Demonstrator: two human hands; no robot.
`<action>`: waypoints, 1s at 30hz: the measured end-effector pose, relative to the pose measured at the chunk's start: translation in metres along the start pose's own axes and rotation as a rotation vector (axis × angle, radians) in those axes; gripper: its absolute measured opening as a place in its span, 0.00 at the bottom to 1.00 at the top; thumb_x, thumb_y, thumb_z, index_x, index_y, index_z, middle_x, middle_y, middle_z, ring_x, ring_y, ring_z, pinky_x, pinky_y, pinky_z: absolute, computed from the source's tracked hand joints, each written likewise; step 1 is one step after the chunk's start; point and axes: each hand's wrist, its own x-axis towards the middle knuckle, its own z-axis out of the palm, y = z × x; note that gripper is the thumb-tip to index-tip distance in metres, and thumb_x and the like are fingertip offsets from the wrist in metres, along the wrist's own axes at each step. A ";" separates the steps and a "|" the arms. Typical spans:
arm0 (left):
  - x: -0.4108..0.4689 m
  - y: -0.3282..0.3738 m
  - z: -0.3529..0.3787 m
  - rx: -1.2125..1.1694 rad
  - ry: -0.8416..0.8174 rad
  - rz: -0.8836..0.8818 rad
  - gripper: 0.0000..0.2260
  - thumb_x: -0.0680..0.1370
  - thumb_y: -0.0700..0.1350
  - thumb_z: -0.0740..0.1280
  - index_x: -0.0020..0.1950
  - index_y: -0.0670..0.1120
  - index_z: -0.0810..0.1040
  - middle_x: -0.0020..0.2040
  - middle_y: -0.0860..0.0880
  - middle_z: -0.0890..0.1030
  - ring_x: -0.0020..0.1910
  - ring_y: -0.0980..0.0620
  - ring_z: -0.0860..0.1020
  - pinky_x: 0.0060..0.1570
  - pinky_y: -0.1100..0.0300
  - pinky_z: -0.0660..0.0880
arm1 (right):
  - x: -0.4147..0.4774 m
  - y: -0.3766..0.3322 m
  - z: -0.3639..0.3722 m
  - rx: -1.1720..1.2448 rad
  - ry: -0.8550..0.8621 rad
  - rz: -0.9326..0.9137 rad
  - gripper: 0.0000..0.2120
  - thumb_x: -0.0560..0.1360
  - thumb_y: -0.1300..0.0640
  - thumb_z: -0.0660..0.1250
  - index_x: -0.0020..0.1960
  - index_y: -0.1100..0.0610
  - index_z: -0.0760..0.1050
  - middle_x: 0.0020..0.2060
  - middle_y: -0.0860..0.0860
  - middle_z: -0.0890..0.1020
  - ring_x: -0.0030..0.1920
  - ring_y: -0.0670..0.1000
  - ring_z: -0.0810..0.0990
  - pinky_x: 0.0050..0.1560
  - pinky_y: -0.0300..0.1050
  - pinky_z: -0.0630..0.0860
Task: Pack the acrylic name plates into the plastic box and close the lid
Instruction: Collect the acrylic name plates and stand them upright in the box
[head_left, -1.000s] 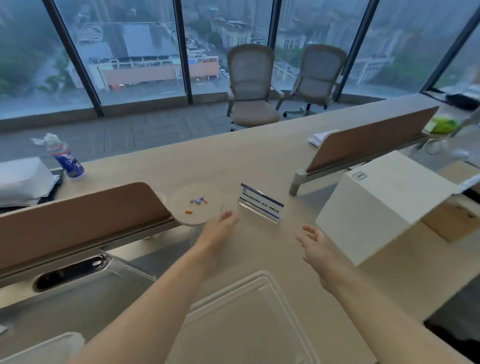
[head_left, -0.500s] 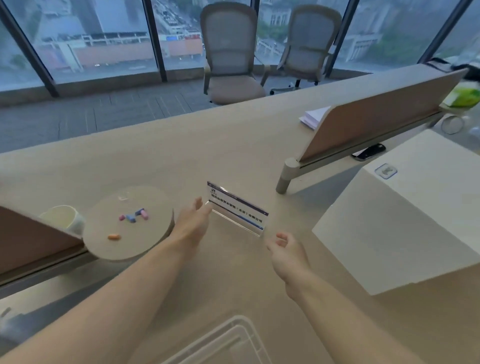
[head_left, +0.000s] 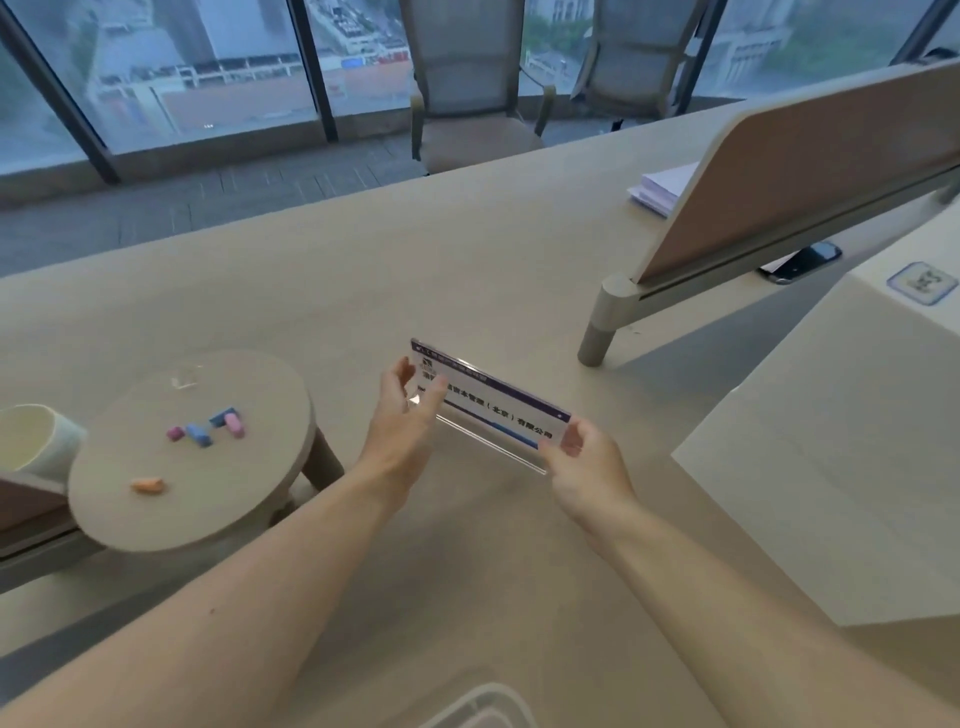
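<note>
Both hands are working the acrylic name plate (head_left: 488, 410) right now, out in the middle of the tabletop (head_left: 322, 291). The left hand (head_left: 402, 421) is cupping the plate's left end, thumb showing in front of the printed face and fingers curling behind it, so that grip is closing on the plate's end, though whether it is fully clamped I cannot tell. The right hand (head_left: 584, 467) is sitting at the plate's right end, fingers bent around the lower clear corner, its grip touching the plate there. The plate itself is standing tilted, printed face toward the camera, a dark band running along its top edge and its clear base at the bottom; I cannot tell if the base is resting on the tabletop or just off it. A corner of the plastic box (head_left: 483, 706) is peeking in at the near edge of the tabletop, well apart from the plate. Toward the left edge a round raised disc (head_left: 197, 457) is carrying a few small coloured pieces (head_left: 208, 428), with a pale cup (head_left: 36, 441) just beside it. On the right a large white box (head_left: 831, 467) is standing, and behind it a brown divider panel (head_left: 810, 171) is slanting across.
</note>
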 end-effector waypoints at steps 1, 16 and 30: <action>0.003 -0.001 -0.003 0.010 0.010 0.004 0.31 0.84 0.51 0.65 0.84 0.52 0.54 0.82 0.56 0.61 0.79 0.55 0.62 0.75 0.54 0.62 | 0.002 0.000 0.001 -0.022 0.024 -0.010 0.09 0.78 0.52 0.67 0.52 0.57 0.77 0.50 0.50 0.81 0.52 0.54 0.80 0.54 0.47 0.75; 0.030 0.007 -0.004 0.070 -0.062 0.003 0.35 0.83 0.35 0.63 0.85 0.53 0.51 0.83 0.53 0.60 0.82 0.49 0.59 0.71 0.56 0.61 | -0.004 0.008 -0.021 -0.040 0.073 -0.107 0.06 0.80 0.57 0.63 0.54 0.50 0.77 0.50 0.46 0.82 0.45 0.41 0.78 0.38 0.30 0.69; -0.010 0.015 -0.013 0.339 -0.142 0.178 0.39 0.81 0.39 0.70 0.84 0.53 0.52 0.84 0.51 0.57 0.83 0.48 0.57 0.81 0.46 0.57 | -0.044 0.016 -0.025 -0.043 0.187 -0.230 0.07 0.81 0.56 0.64 0.51 0.49 0.81 0.41 0.45 0.83 0.44 0.44 0.82 0.41 0.31 0.73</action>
